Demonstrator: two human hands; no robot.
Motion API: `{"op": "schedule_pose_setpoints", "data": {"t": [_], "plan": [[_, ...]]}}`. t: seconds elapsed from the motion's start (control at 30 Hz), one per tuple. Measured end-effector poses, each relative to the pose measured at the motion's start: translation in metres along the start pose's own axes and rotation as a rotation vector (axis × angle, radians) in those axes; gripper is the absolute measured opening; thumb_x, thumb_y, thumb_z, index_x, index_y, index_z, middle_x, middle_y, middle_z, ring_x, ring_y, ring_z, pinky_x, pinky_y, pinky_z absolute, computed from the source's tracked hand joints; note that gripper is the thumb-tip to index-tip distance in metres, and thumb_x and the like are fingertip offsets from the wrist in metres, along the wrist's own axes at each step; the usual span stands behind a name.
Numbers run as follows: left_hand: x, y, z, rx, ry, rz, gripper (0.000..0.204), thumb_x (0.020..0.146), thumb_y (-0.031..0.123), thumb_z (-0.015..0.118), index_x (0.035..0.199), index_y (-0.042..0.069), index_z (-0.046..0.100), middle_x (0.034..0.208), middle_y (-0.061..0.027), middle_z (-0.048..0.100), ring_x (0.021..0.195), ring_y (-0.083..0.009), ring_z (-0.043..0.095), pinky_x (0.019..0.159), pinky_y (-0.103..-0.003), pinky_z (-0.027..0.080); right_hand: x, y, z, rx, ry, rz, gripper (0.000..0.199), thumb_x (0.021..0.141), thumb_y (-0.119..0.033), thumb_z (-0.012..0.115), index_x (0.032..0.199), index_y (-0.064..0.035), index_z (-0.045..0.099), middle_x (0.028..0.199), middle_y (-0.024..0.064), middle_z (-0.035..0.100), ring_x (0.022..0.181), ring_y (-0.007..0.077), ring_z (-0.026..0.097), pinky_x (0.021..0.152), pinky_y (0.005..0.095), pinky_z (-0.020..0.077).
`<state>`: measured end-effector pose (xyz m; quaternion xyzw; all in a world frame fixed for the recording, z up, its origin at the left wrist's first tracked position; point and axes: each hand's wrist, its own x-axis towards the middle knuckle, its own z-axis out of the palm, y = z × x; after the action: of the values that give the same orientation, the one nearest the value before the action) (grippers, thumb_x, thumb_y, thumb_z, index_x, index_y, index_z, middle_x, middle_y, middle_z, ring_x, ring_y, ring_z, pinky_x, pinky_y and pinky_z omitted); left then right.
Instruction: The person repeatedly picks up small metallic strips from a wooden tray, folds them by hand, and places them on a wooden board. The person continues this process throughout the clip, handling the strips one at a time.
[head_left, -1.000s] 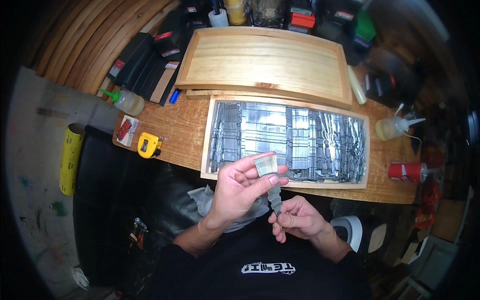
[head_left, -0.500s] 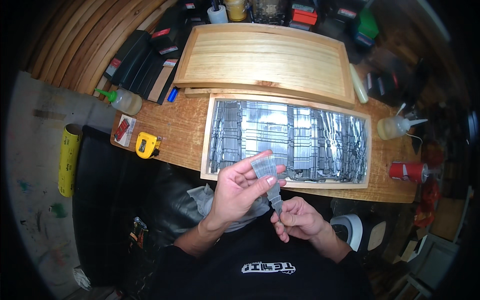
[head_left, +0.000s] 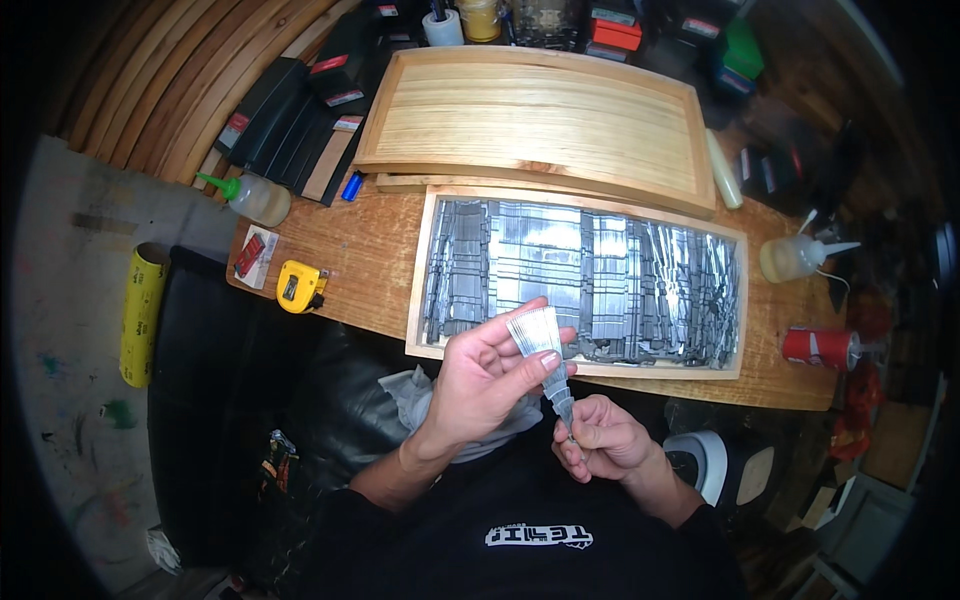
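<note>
A fanned stack of thin grey metal strips (head_left: 538,333) is held in front of my body, wide at the top and narrow at the bottom. My left hand (head_left: 490,375) is closed on its wide part, thumb across the front and fingers behind. At the lower, narrow end my right hand (head_left: 603,440) pinches the strips between thumb and fingers. Just beyond my hands lies a shallow wooden tray (head_left: 423,270), filled with rows of similar shiny grey strips. My left fingertips overlap the tray's near edge in the picture.
Behind it stands another wooden tray (head_left: 540,105), its inside bare. A yellow tape measure (head_left: 298,287) and a green-tipped squeeze bottle (head_left: 258,200) lie left on the wooden table (head_left: 360,240). At the right are a clear squeeze bottle (head_left: 790,258) and a red can (head_left: 820,347).
The whole view has shifted slightly. The fan of strips is tilted a little differently and now catches more light, while both hands keep their hold.
</note>
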<state>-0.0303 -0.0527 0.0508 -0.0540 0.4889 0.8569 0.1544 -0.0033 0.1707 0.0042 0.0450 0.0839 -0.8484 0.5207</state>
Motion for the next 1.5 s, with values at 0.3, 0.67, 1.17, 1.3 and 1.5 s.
{"op": "schedule_pose_setpoints", "data": {"t": [0.3, 0.67, 1.17, 1.3, 1.5], "plan": [[-0.008, -0.002, 0.003, 0.076, 0.047, -0.050, 0.042, 0.100, 0.002, 0.072, 0.136, -0.012, 0.058, 0.114, -0.0178, 0.077, 0.096, -0.0167, 0.075, 0.086, -0.029, 0.063, 0.002, -0.011, 0.041, -0.832, 0.391, -0.288, 0.015, 0.104, -0.005, 0.066, 0.111, 0.0072, 0.072, 0.090, 0.0134, 0.076, 0.076, 0.0165, 0.075, 0.067, 0.0286, 0.0625], [-0.012, -0.012, -0.002, 0.112, 0.036, 0.005, 0.019, 0.101, 0.001, 0.069, 0.118, -0.008, 0.068, 0.107, -0.0218, 0.078, 0.099, -0.0239, 0.078, 0.087, -0.034, 0.065, 0.019, -0.004, 0.053, -1.572, 0.568, -0.413, 0.018, 0.097, -0.011, 0.077, 0.102, 0.0061, 0.073, 0.077, 0.0107, 0.076, 0.066, 0.0154, 0.076, 0.061, 0.0260, 0.0602], [-0.011, 0.000, -0.024, -0.043, 0.035, -0.009, 0.017, 0.104, 0.004, 0.066, 0.117, -0.006, 0.069, 0.104, -0.0216, 0.077, 0.092, -0.0268, 0.079, 0.077, -0.031, 0.068, 0.023, -0.035, 0.067, -1.711, 0.047, -0.412, 0.027, 0.086, -0.004, 0.084, 0.111, 0.0024, 0.078, 0.097, 0.0147, 0.079, 0.083, 0.0242, 0.078, 0.074, 0.0335, 0.0617], [-0.013, 0.036, -0.016, 0.355, -0.053, 0.027, 0.019, 0.103, 0.006, 0.069, 0.117, -0.007, 0.072, 0.099, -0.0129, 0.080, 0.092, -0.0165, 0.077, 0.077, -0.025, 0.061, 0.046, -0.075, 0.115, -1.807, 0.302, -0.525, 0.042, 0.084, -0.010, 0.089, 0.122, 0.0026, 0.075, 0.107, 0.0185, 0.078, 0.089, 0.0211, 0.078, 0.080, 0.0313, 0.0632], [0.015, 0.059, -0.024, 0.478, -0.083, 0.115, 0.012, 0.102, 0.007, 0.071, 0.103, -0.005, 0.072, 0.097, -0.0136, 0.080, 0.090, -0.0146, 0.077, 0.072, -0.024, 0.059, 0.109, -0.105, 0.134, -1.640, 0.373, -0.465, 0.025, 0.094, -0.011, 0.080, 0.112, 0.0050, 0.077, 0.091, 0.0117, 0.080, 0.081, 0.0131, 0.075, 0.076, 0.0274, 0.0615]]}}
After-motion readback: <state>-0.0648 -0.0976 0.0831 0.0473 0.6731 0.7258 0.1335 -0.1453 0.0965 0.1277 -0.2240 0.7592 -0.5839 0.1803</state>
